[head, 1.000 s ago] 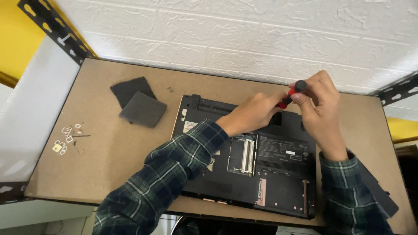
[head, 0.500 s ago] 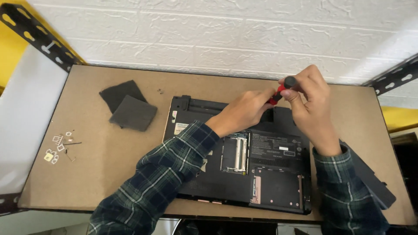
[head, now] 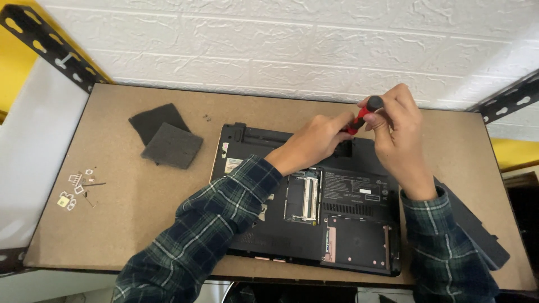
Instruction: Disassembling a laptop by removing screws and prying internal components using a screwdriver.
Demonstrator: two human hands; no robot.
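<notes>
Both hands are up at the back edge of the laptop [head: 314, 224], which lies bottom-up on the brown table [head: 140, 235], covers off and memory slots bare in the middle. The right hand [head: 400, 137] is wrapped round the top of a red-and-black screwdriver [head: 362, 115], fingers closed on the handle. The left hand [head: 311, 140] pinches in low at the shaft, fingertips curled tight against it; whether it grips the tip or only steadies it, I can't quite tell from here. The tool stands tilted over the laptop's rear right corner. Off to the left, two dark panels [head: 165, 137] lie overlapped, and near the table's left edge sits a scatter of small parts [head: 76, 188].
</notes>
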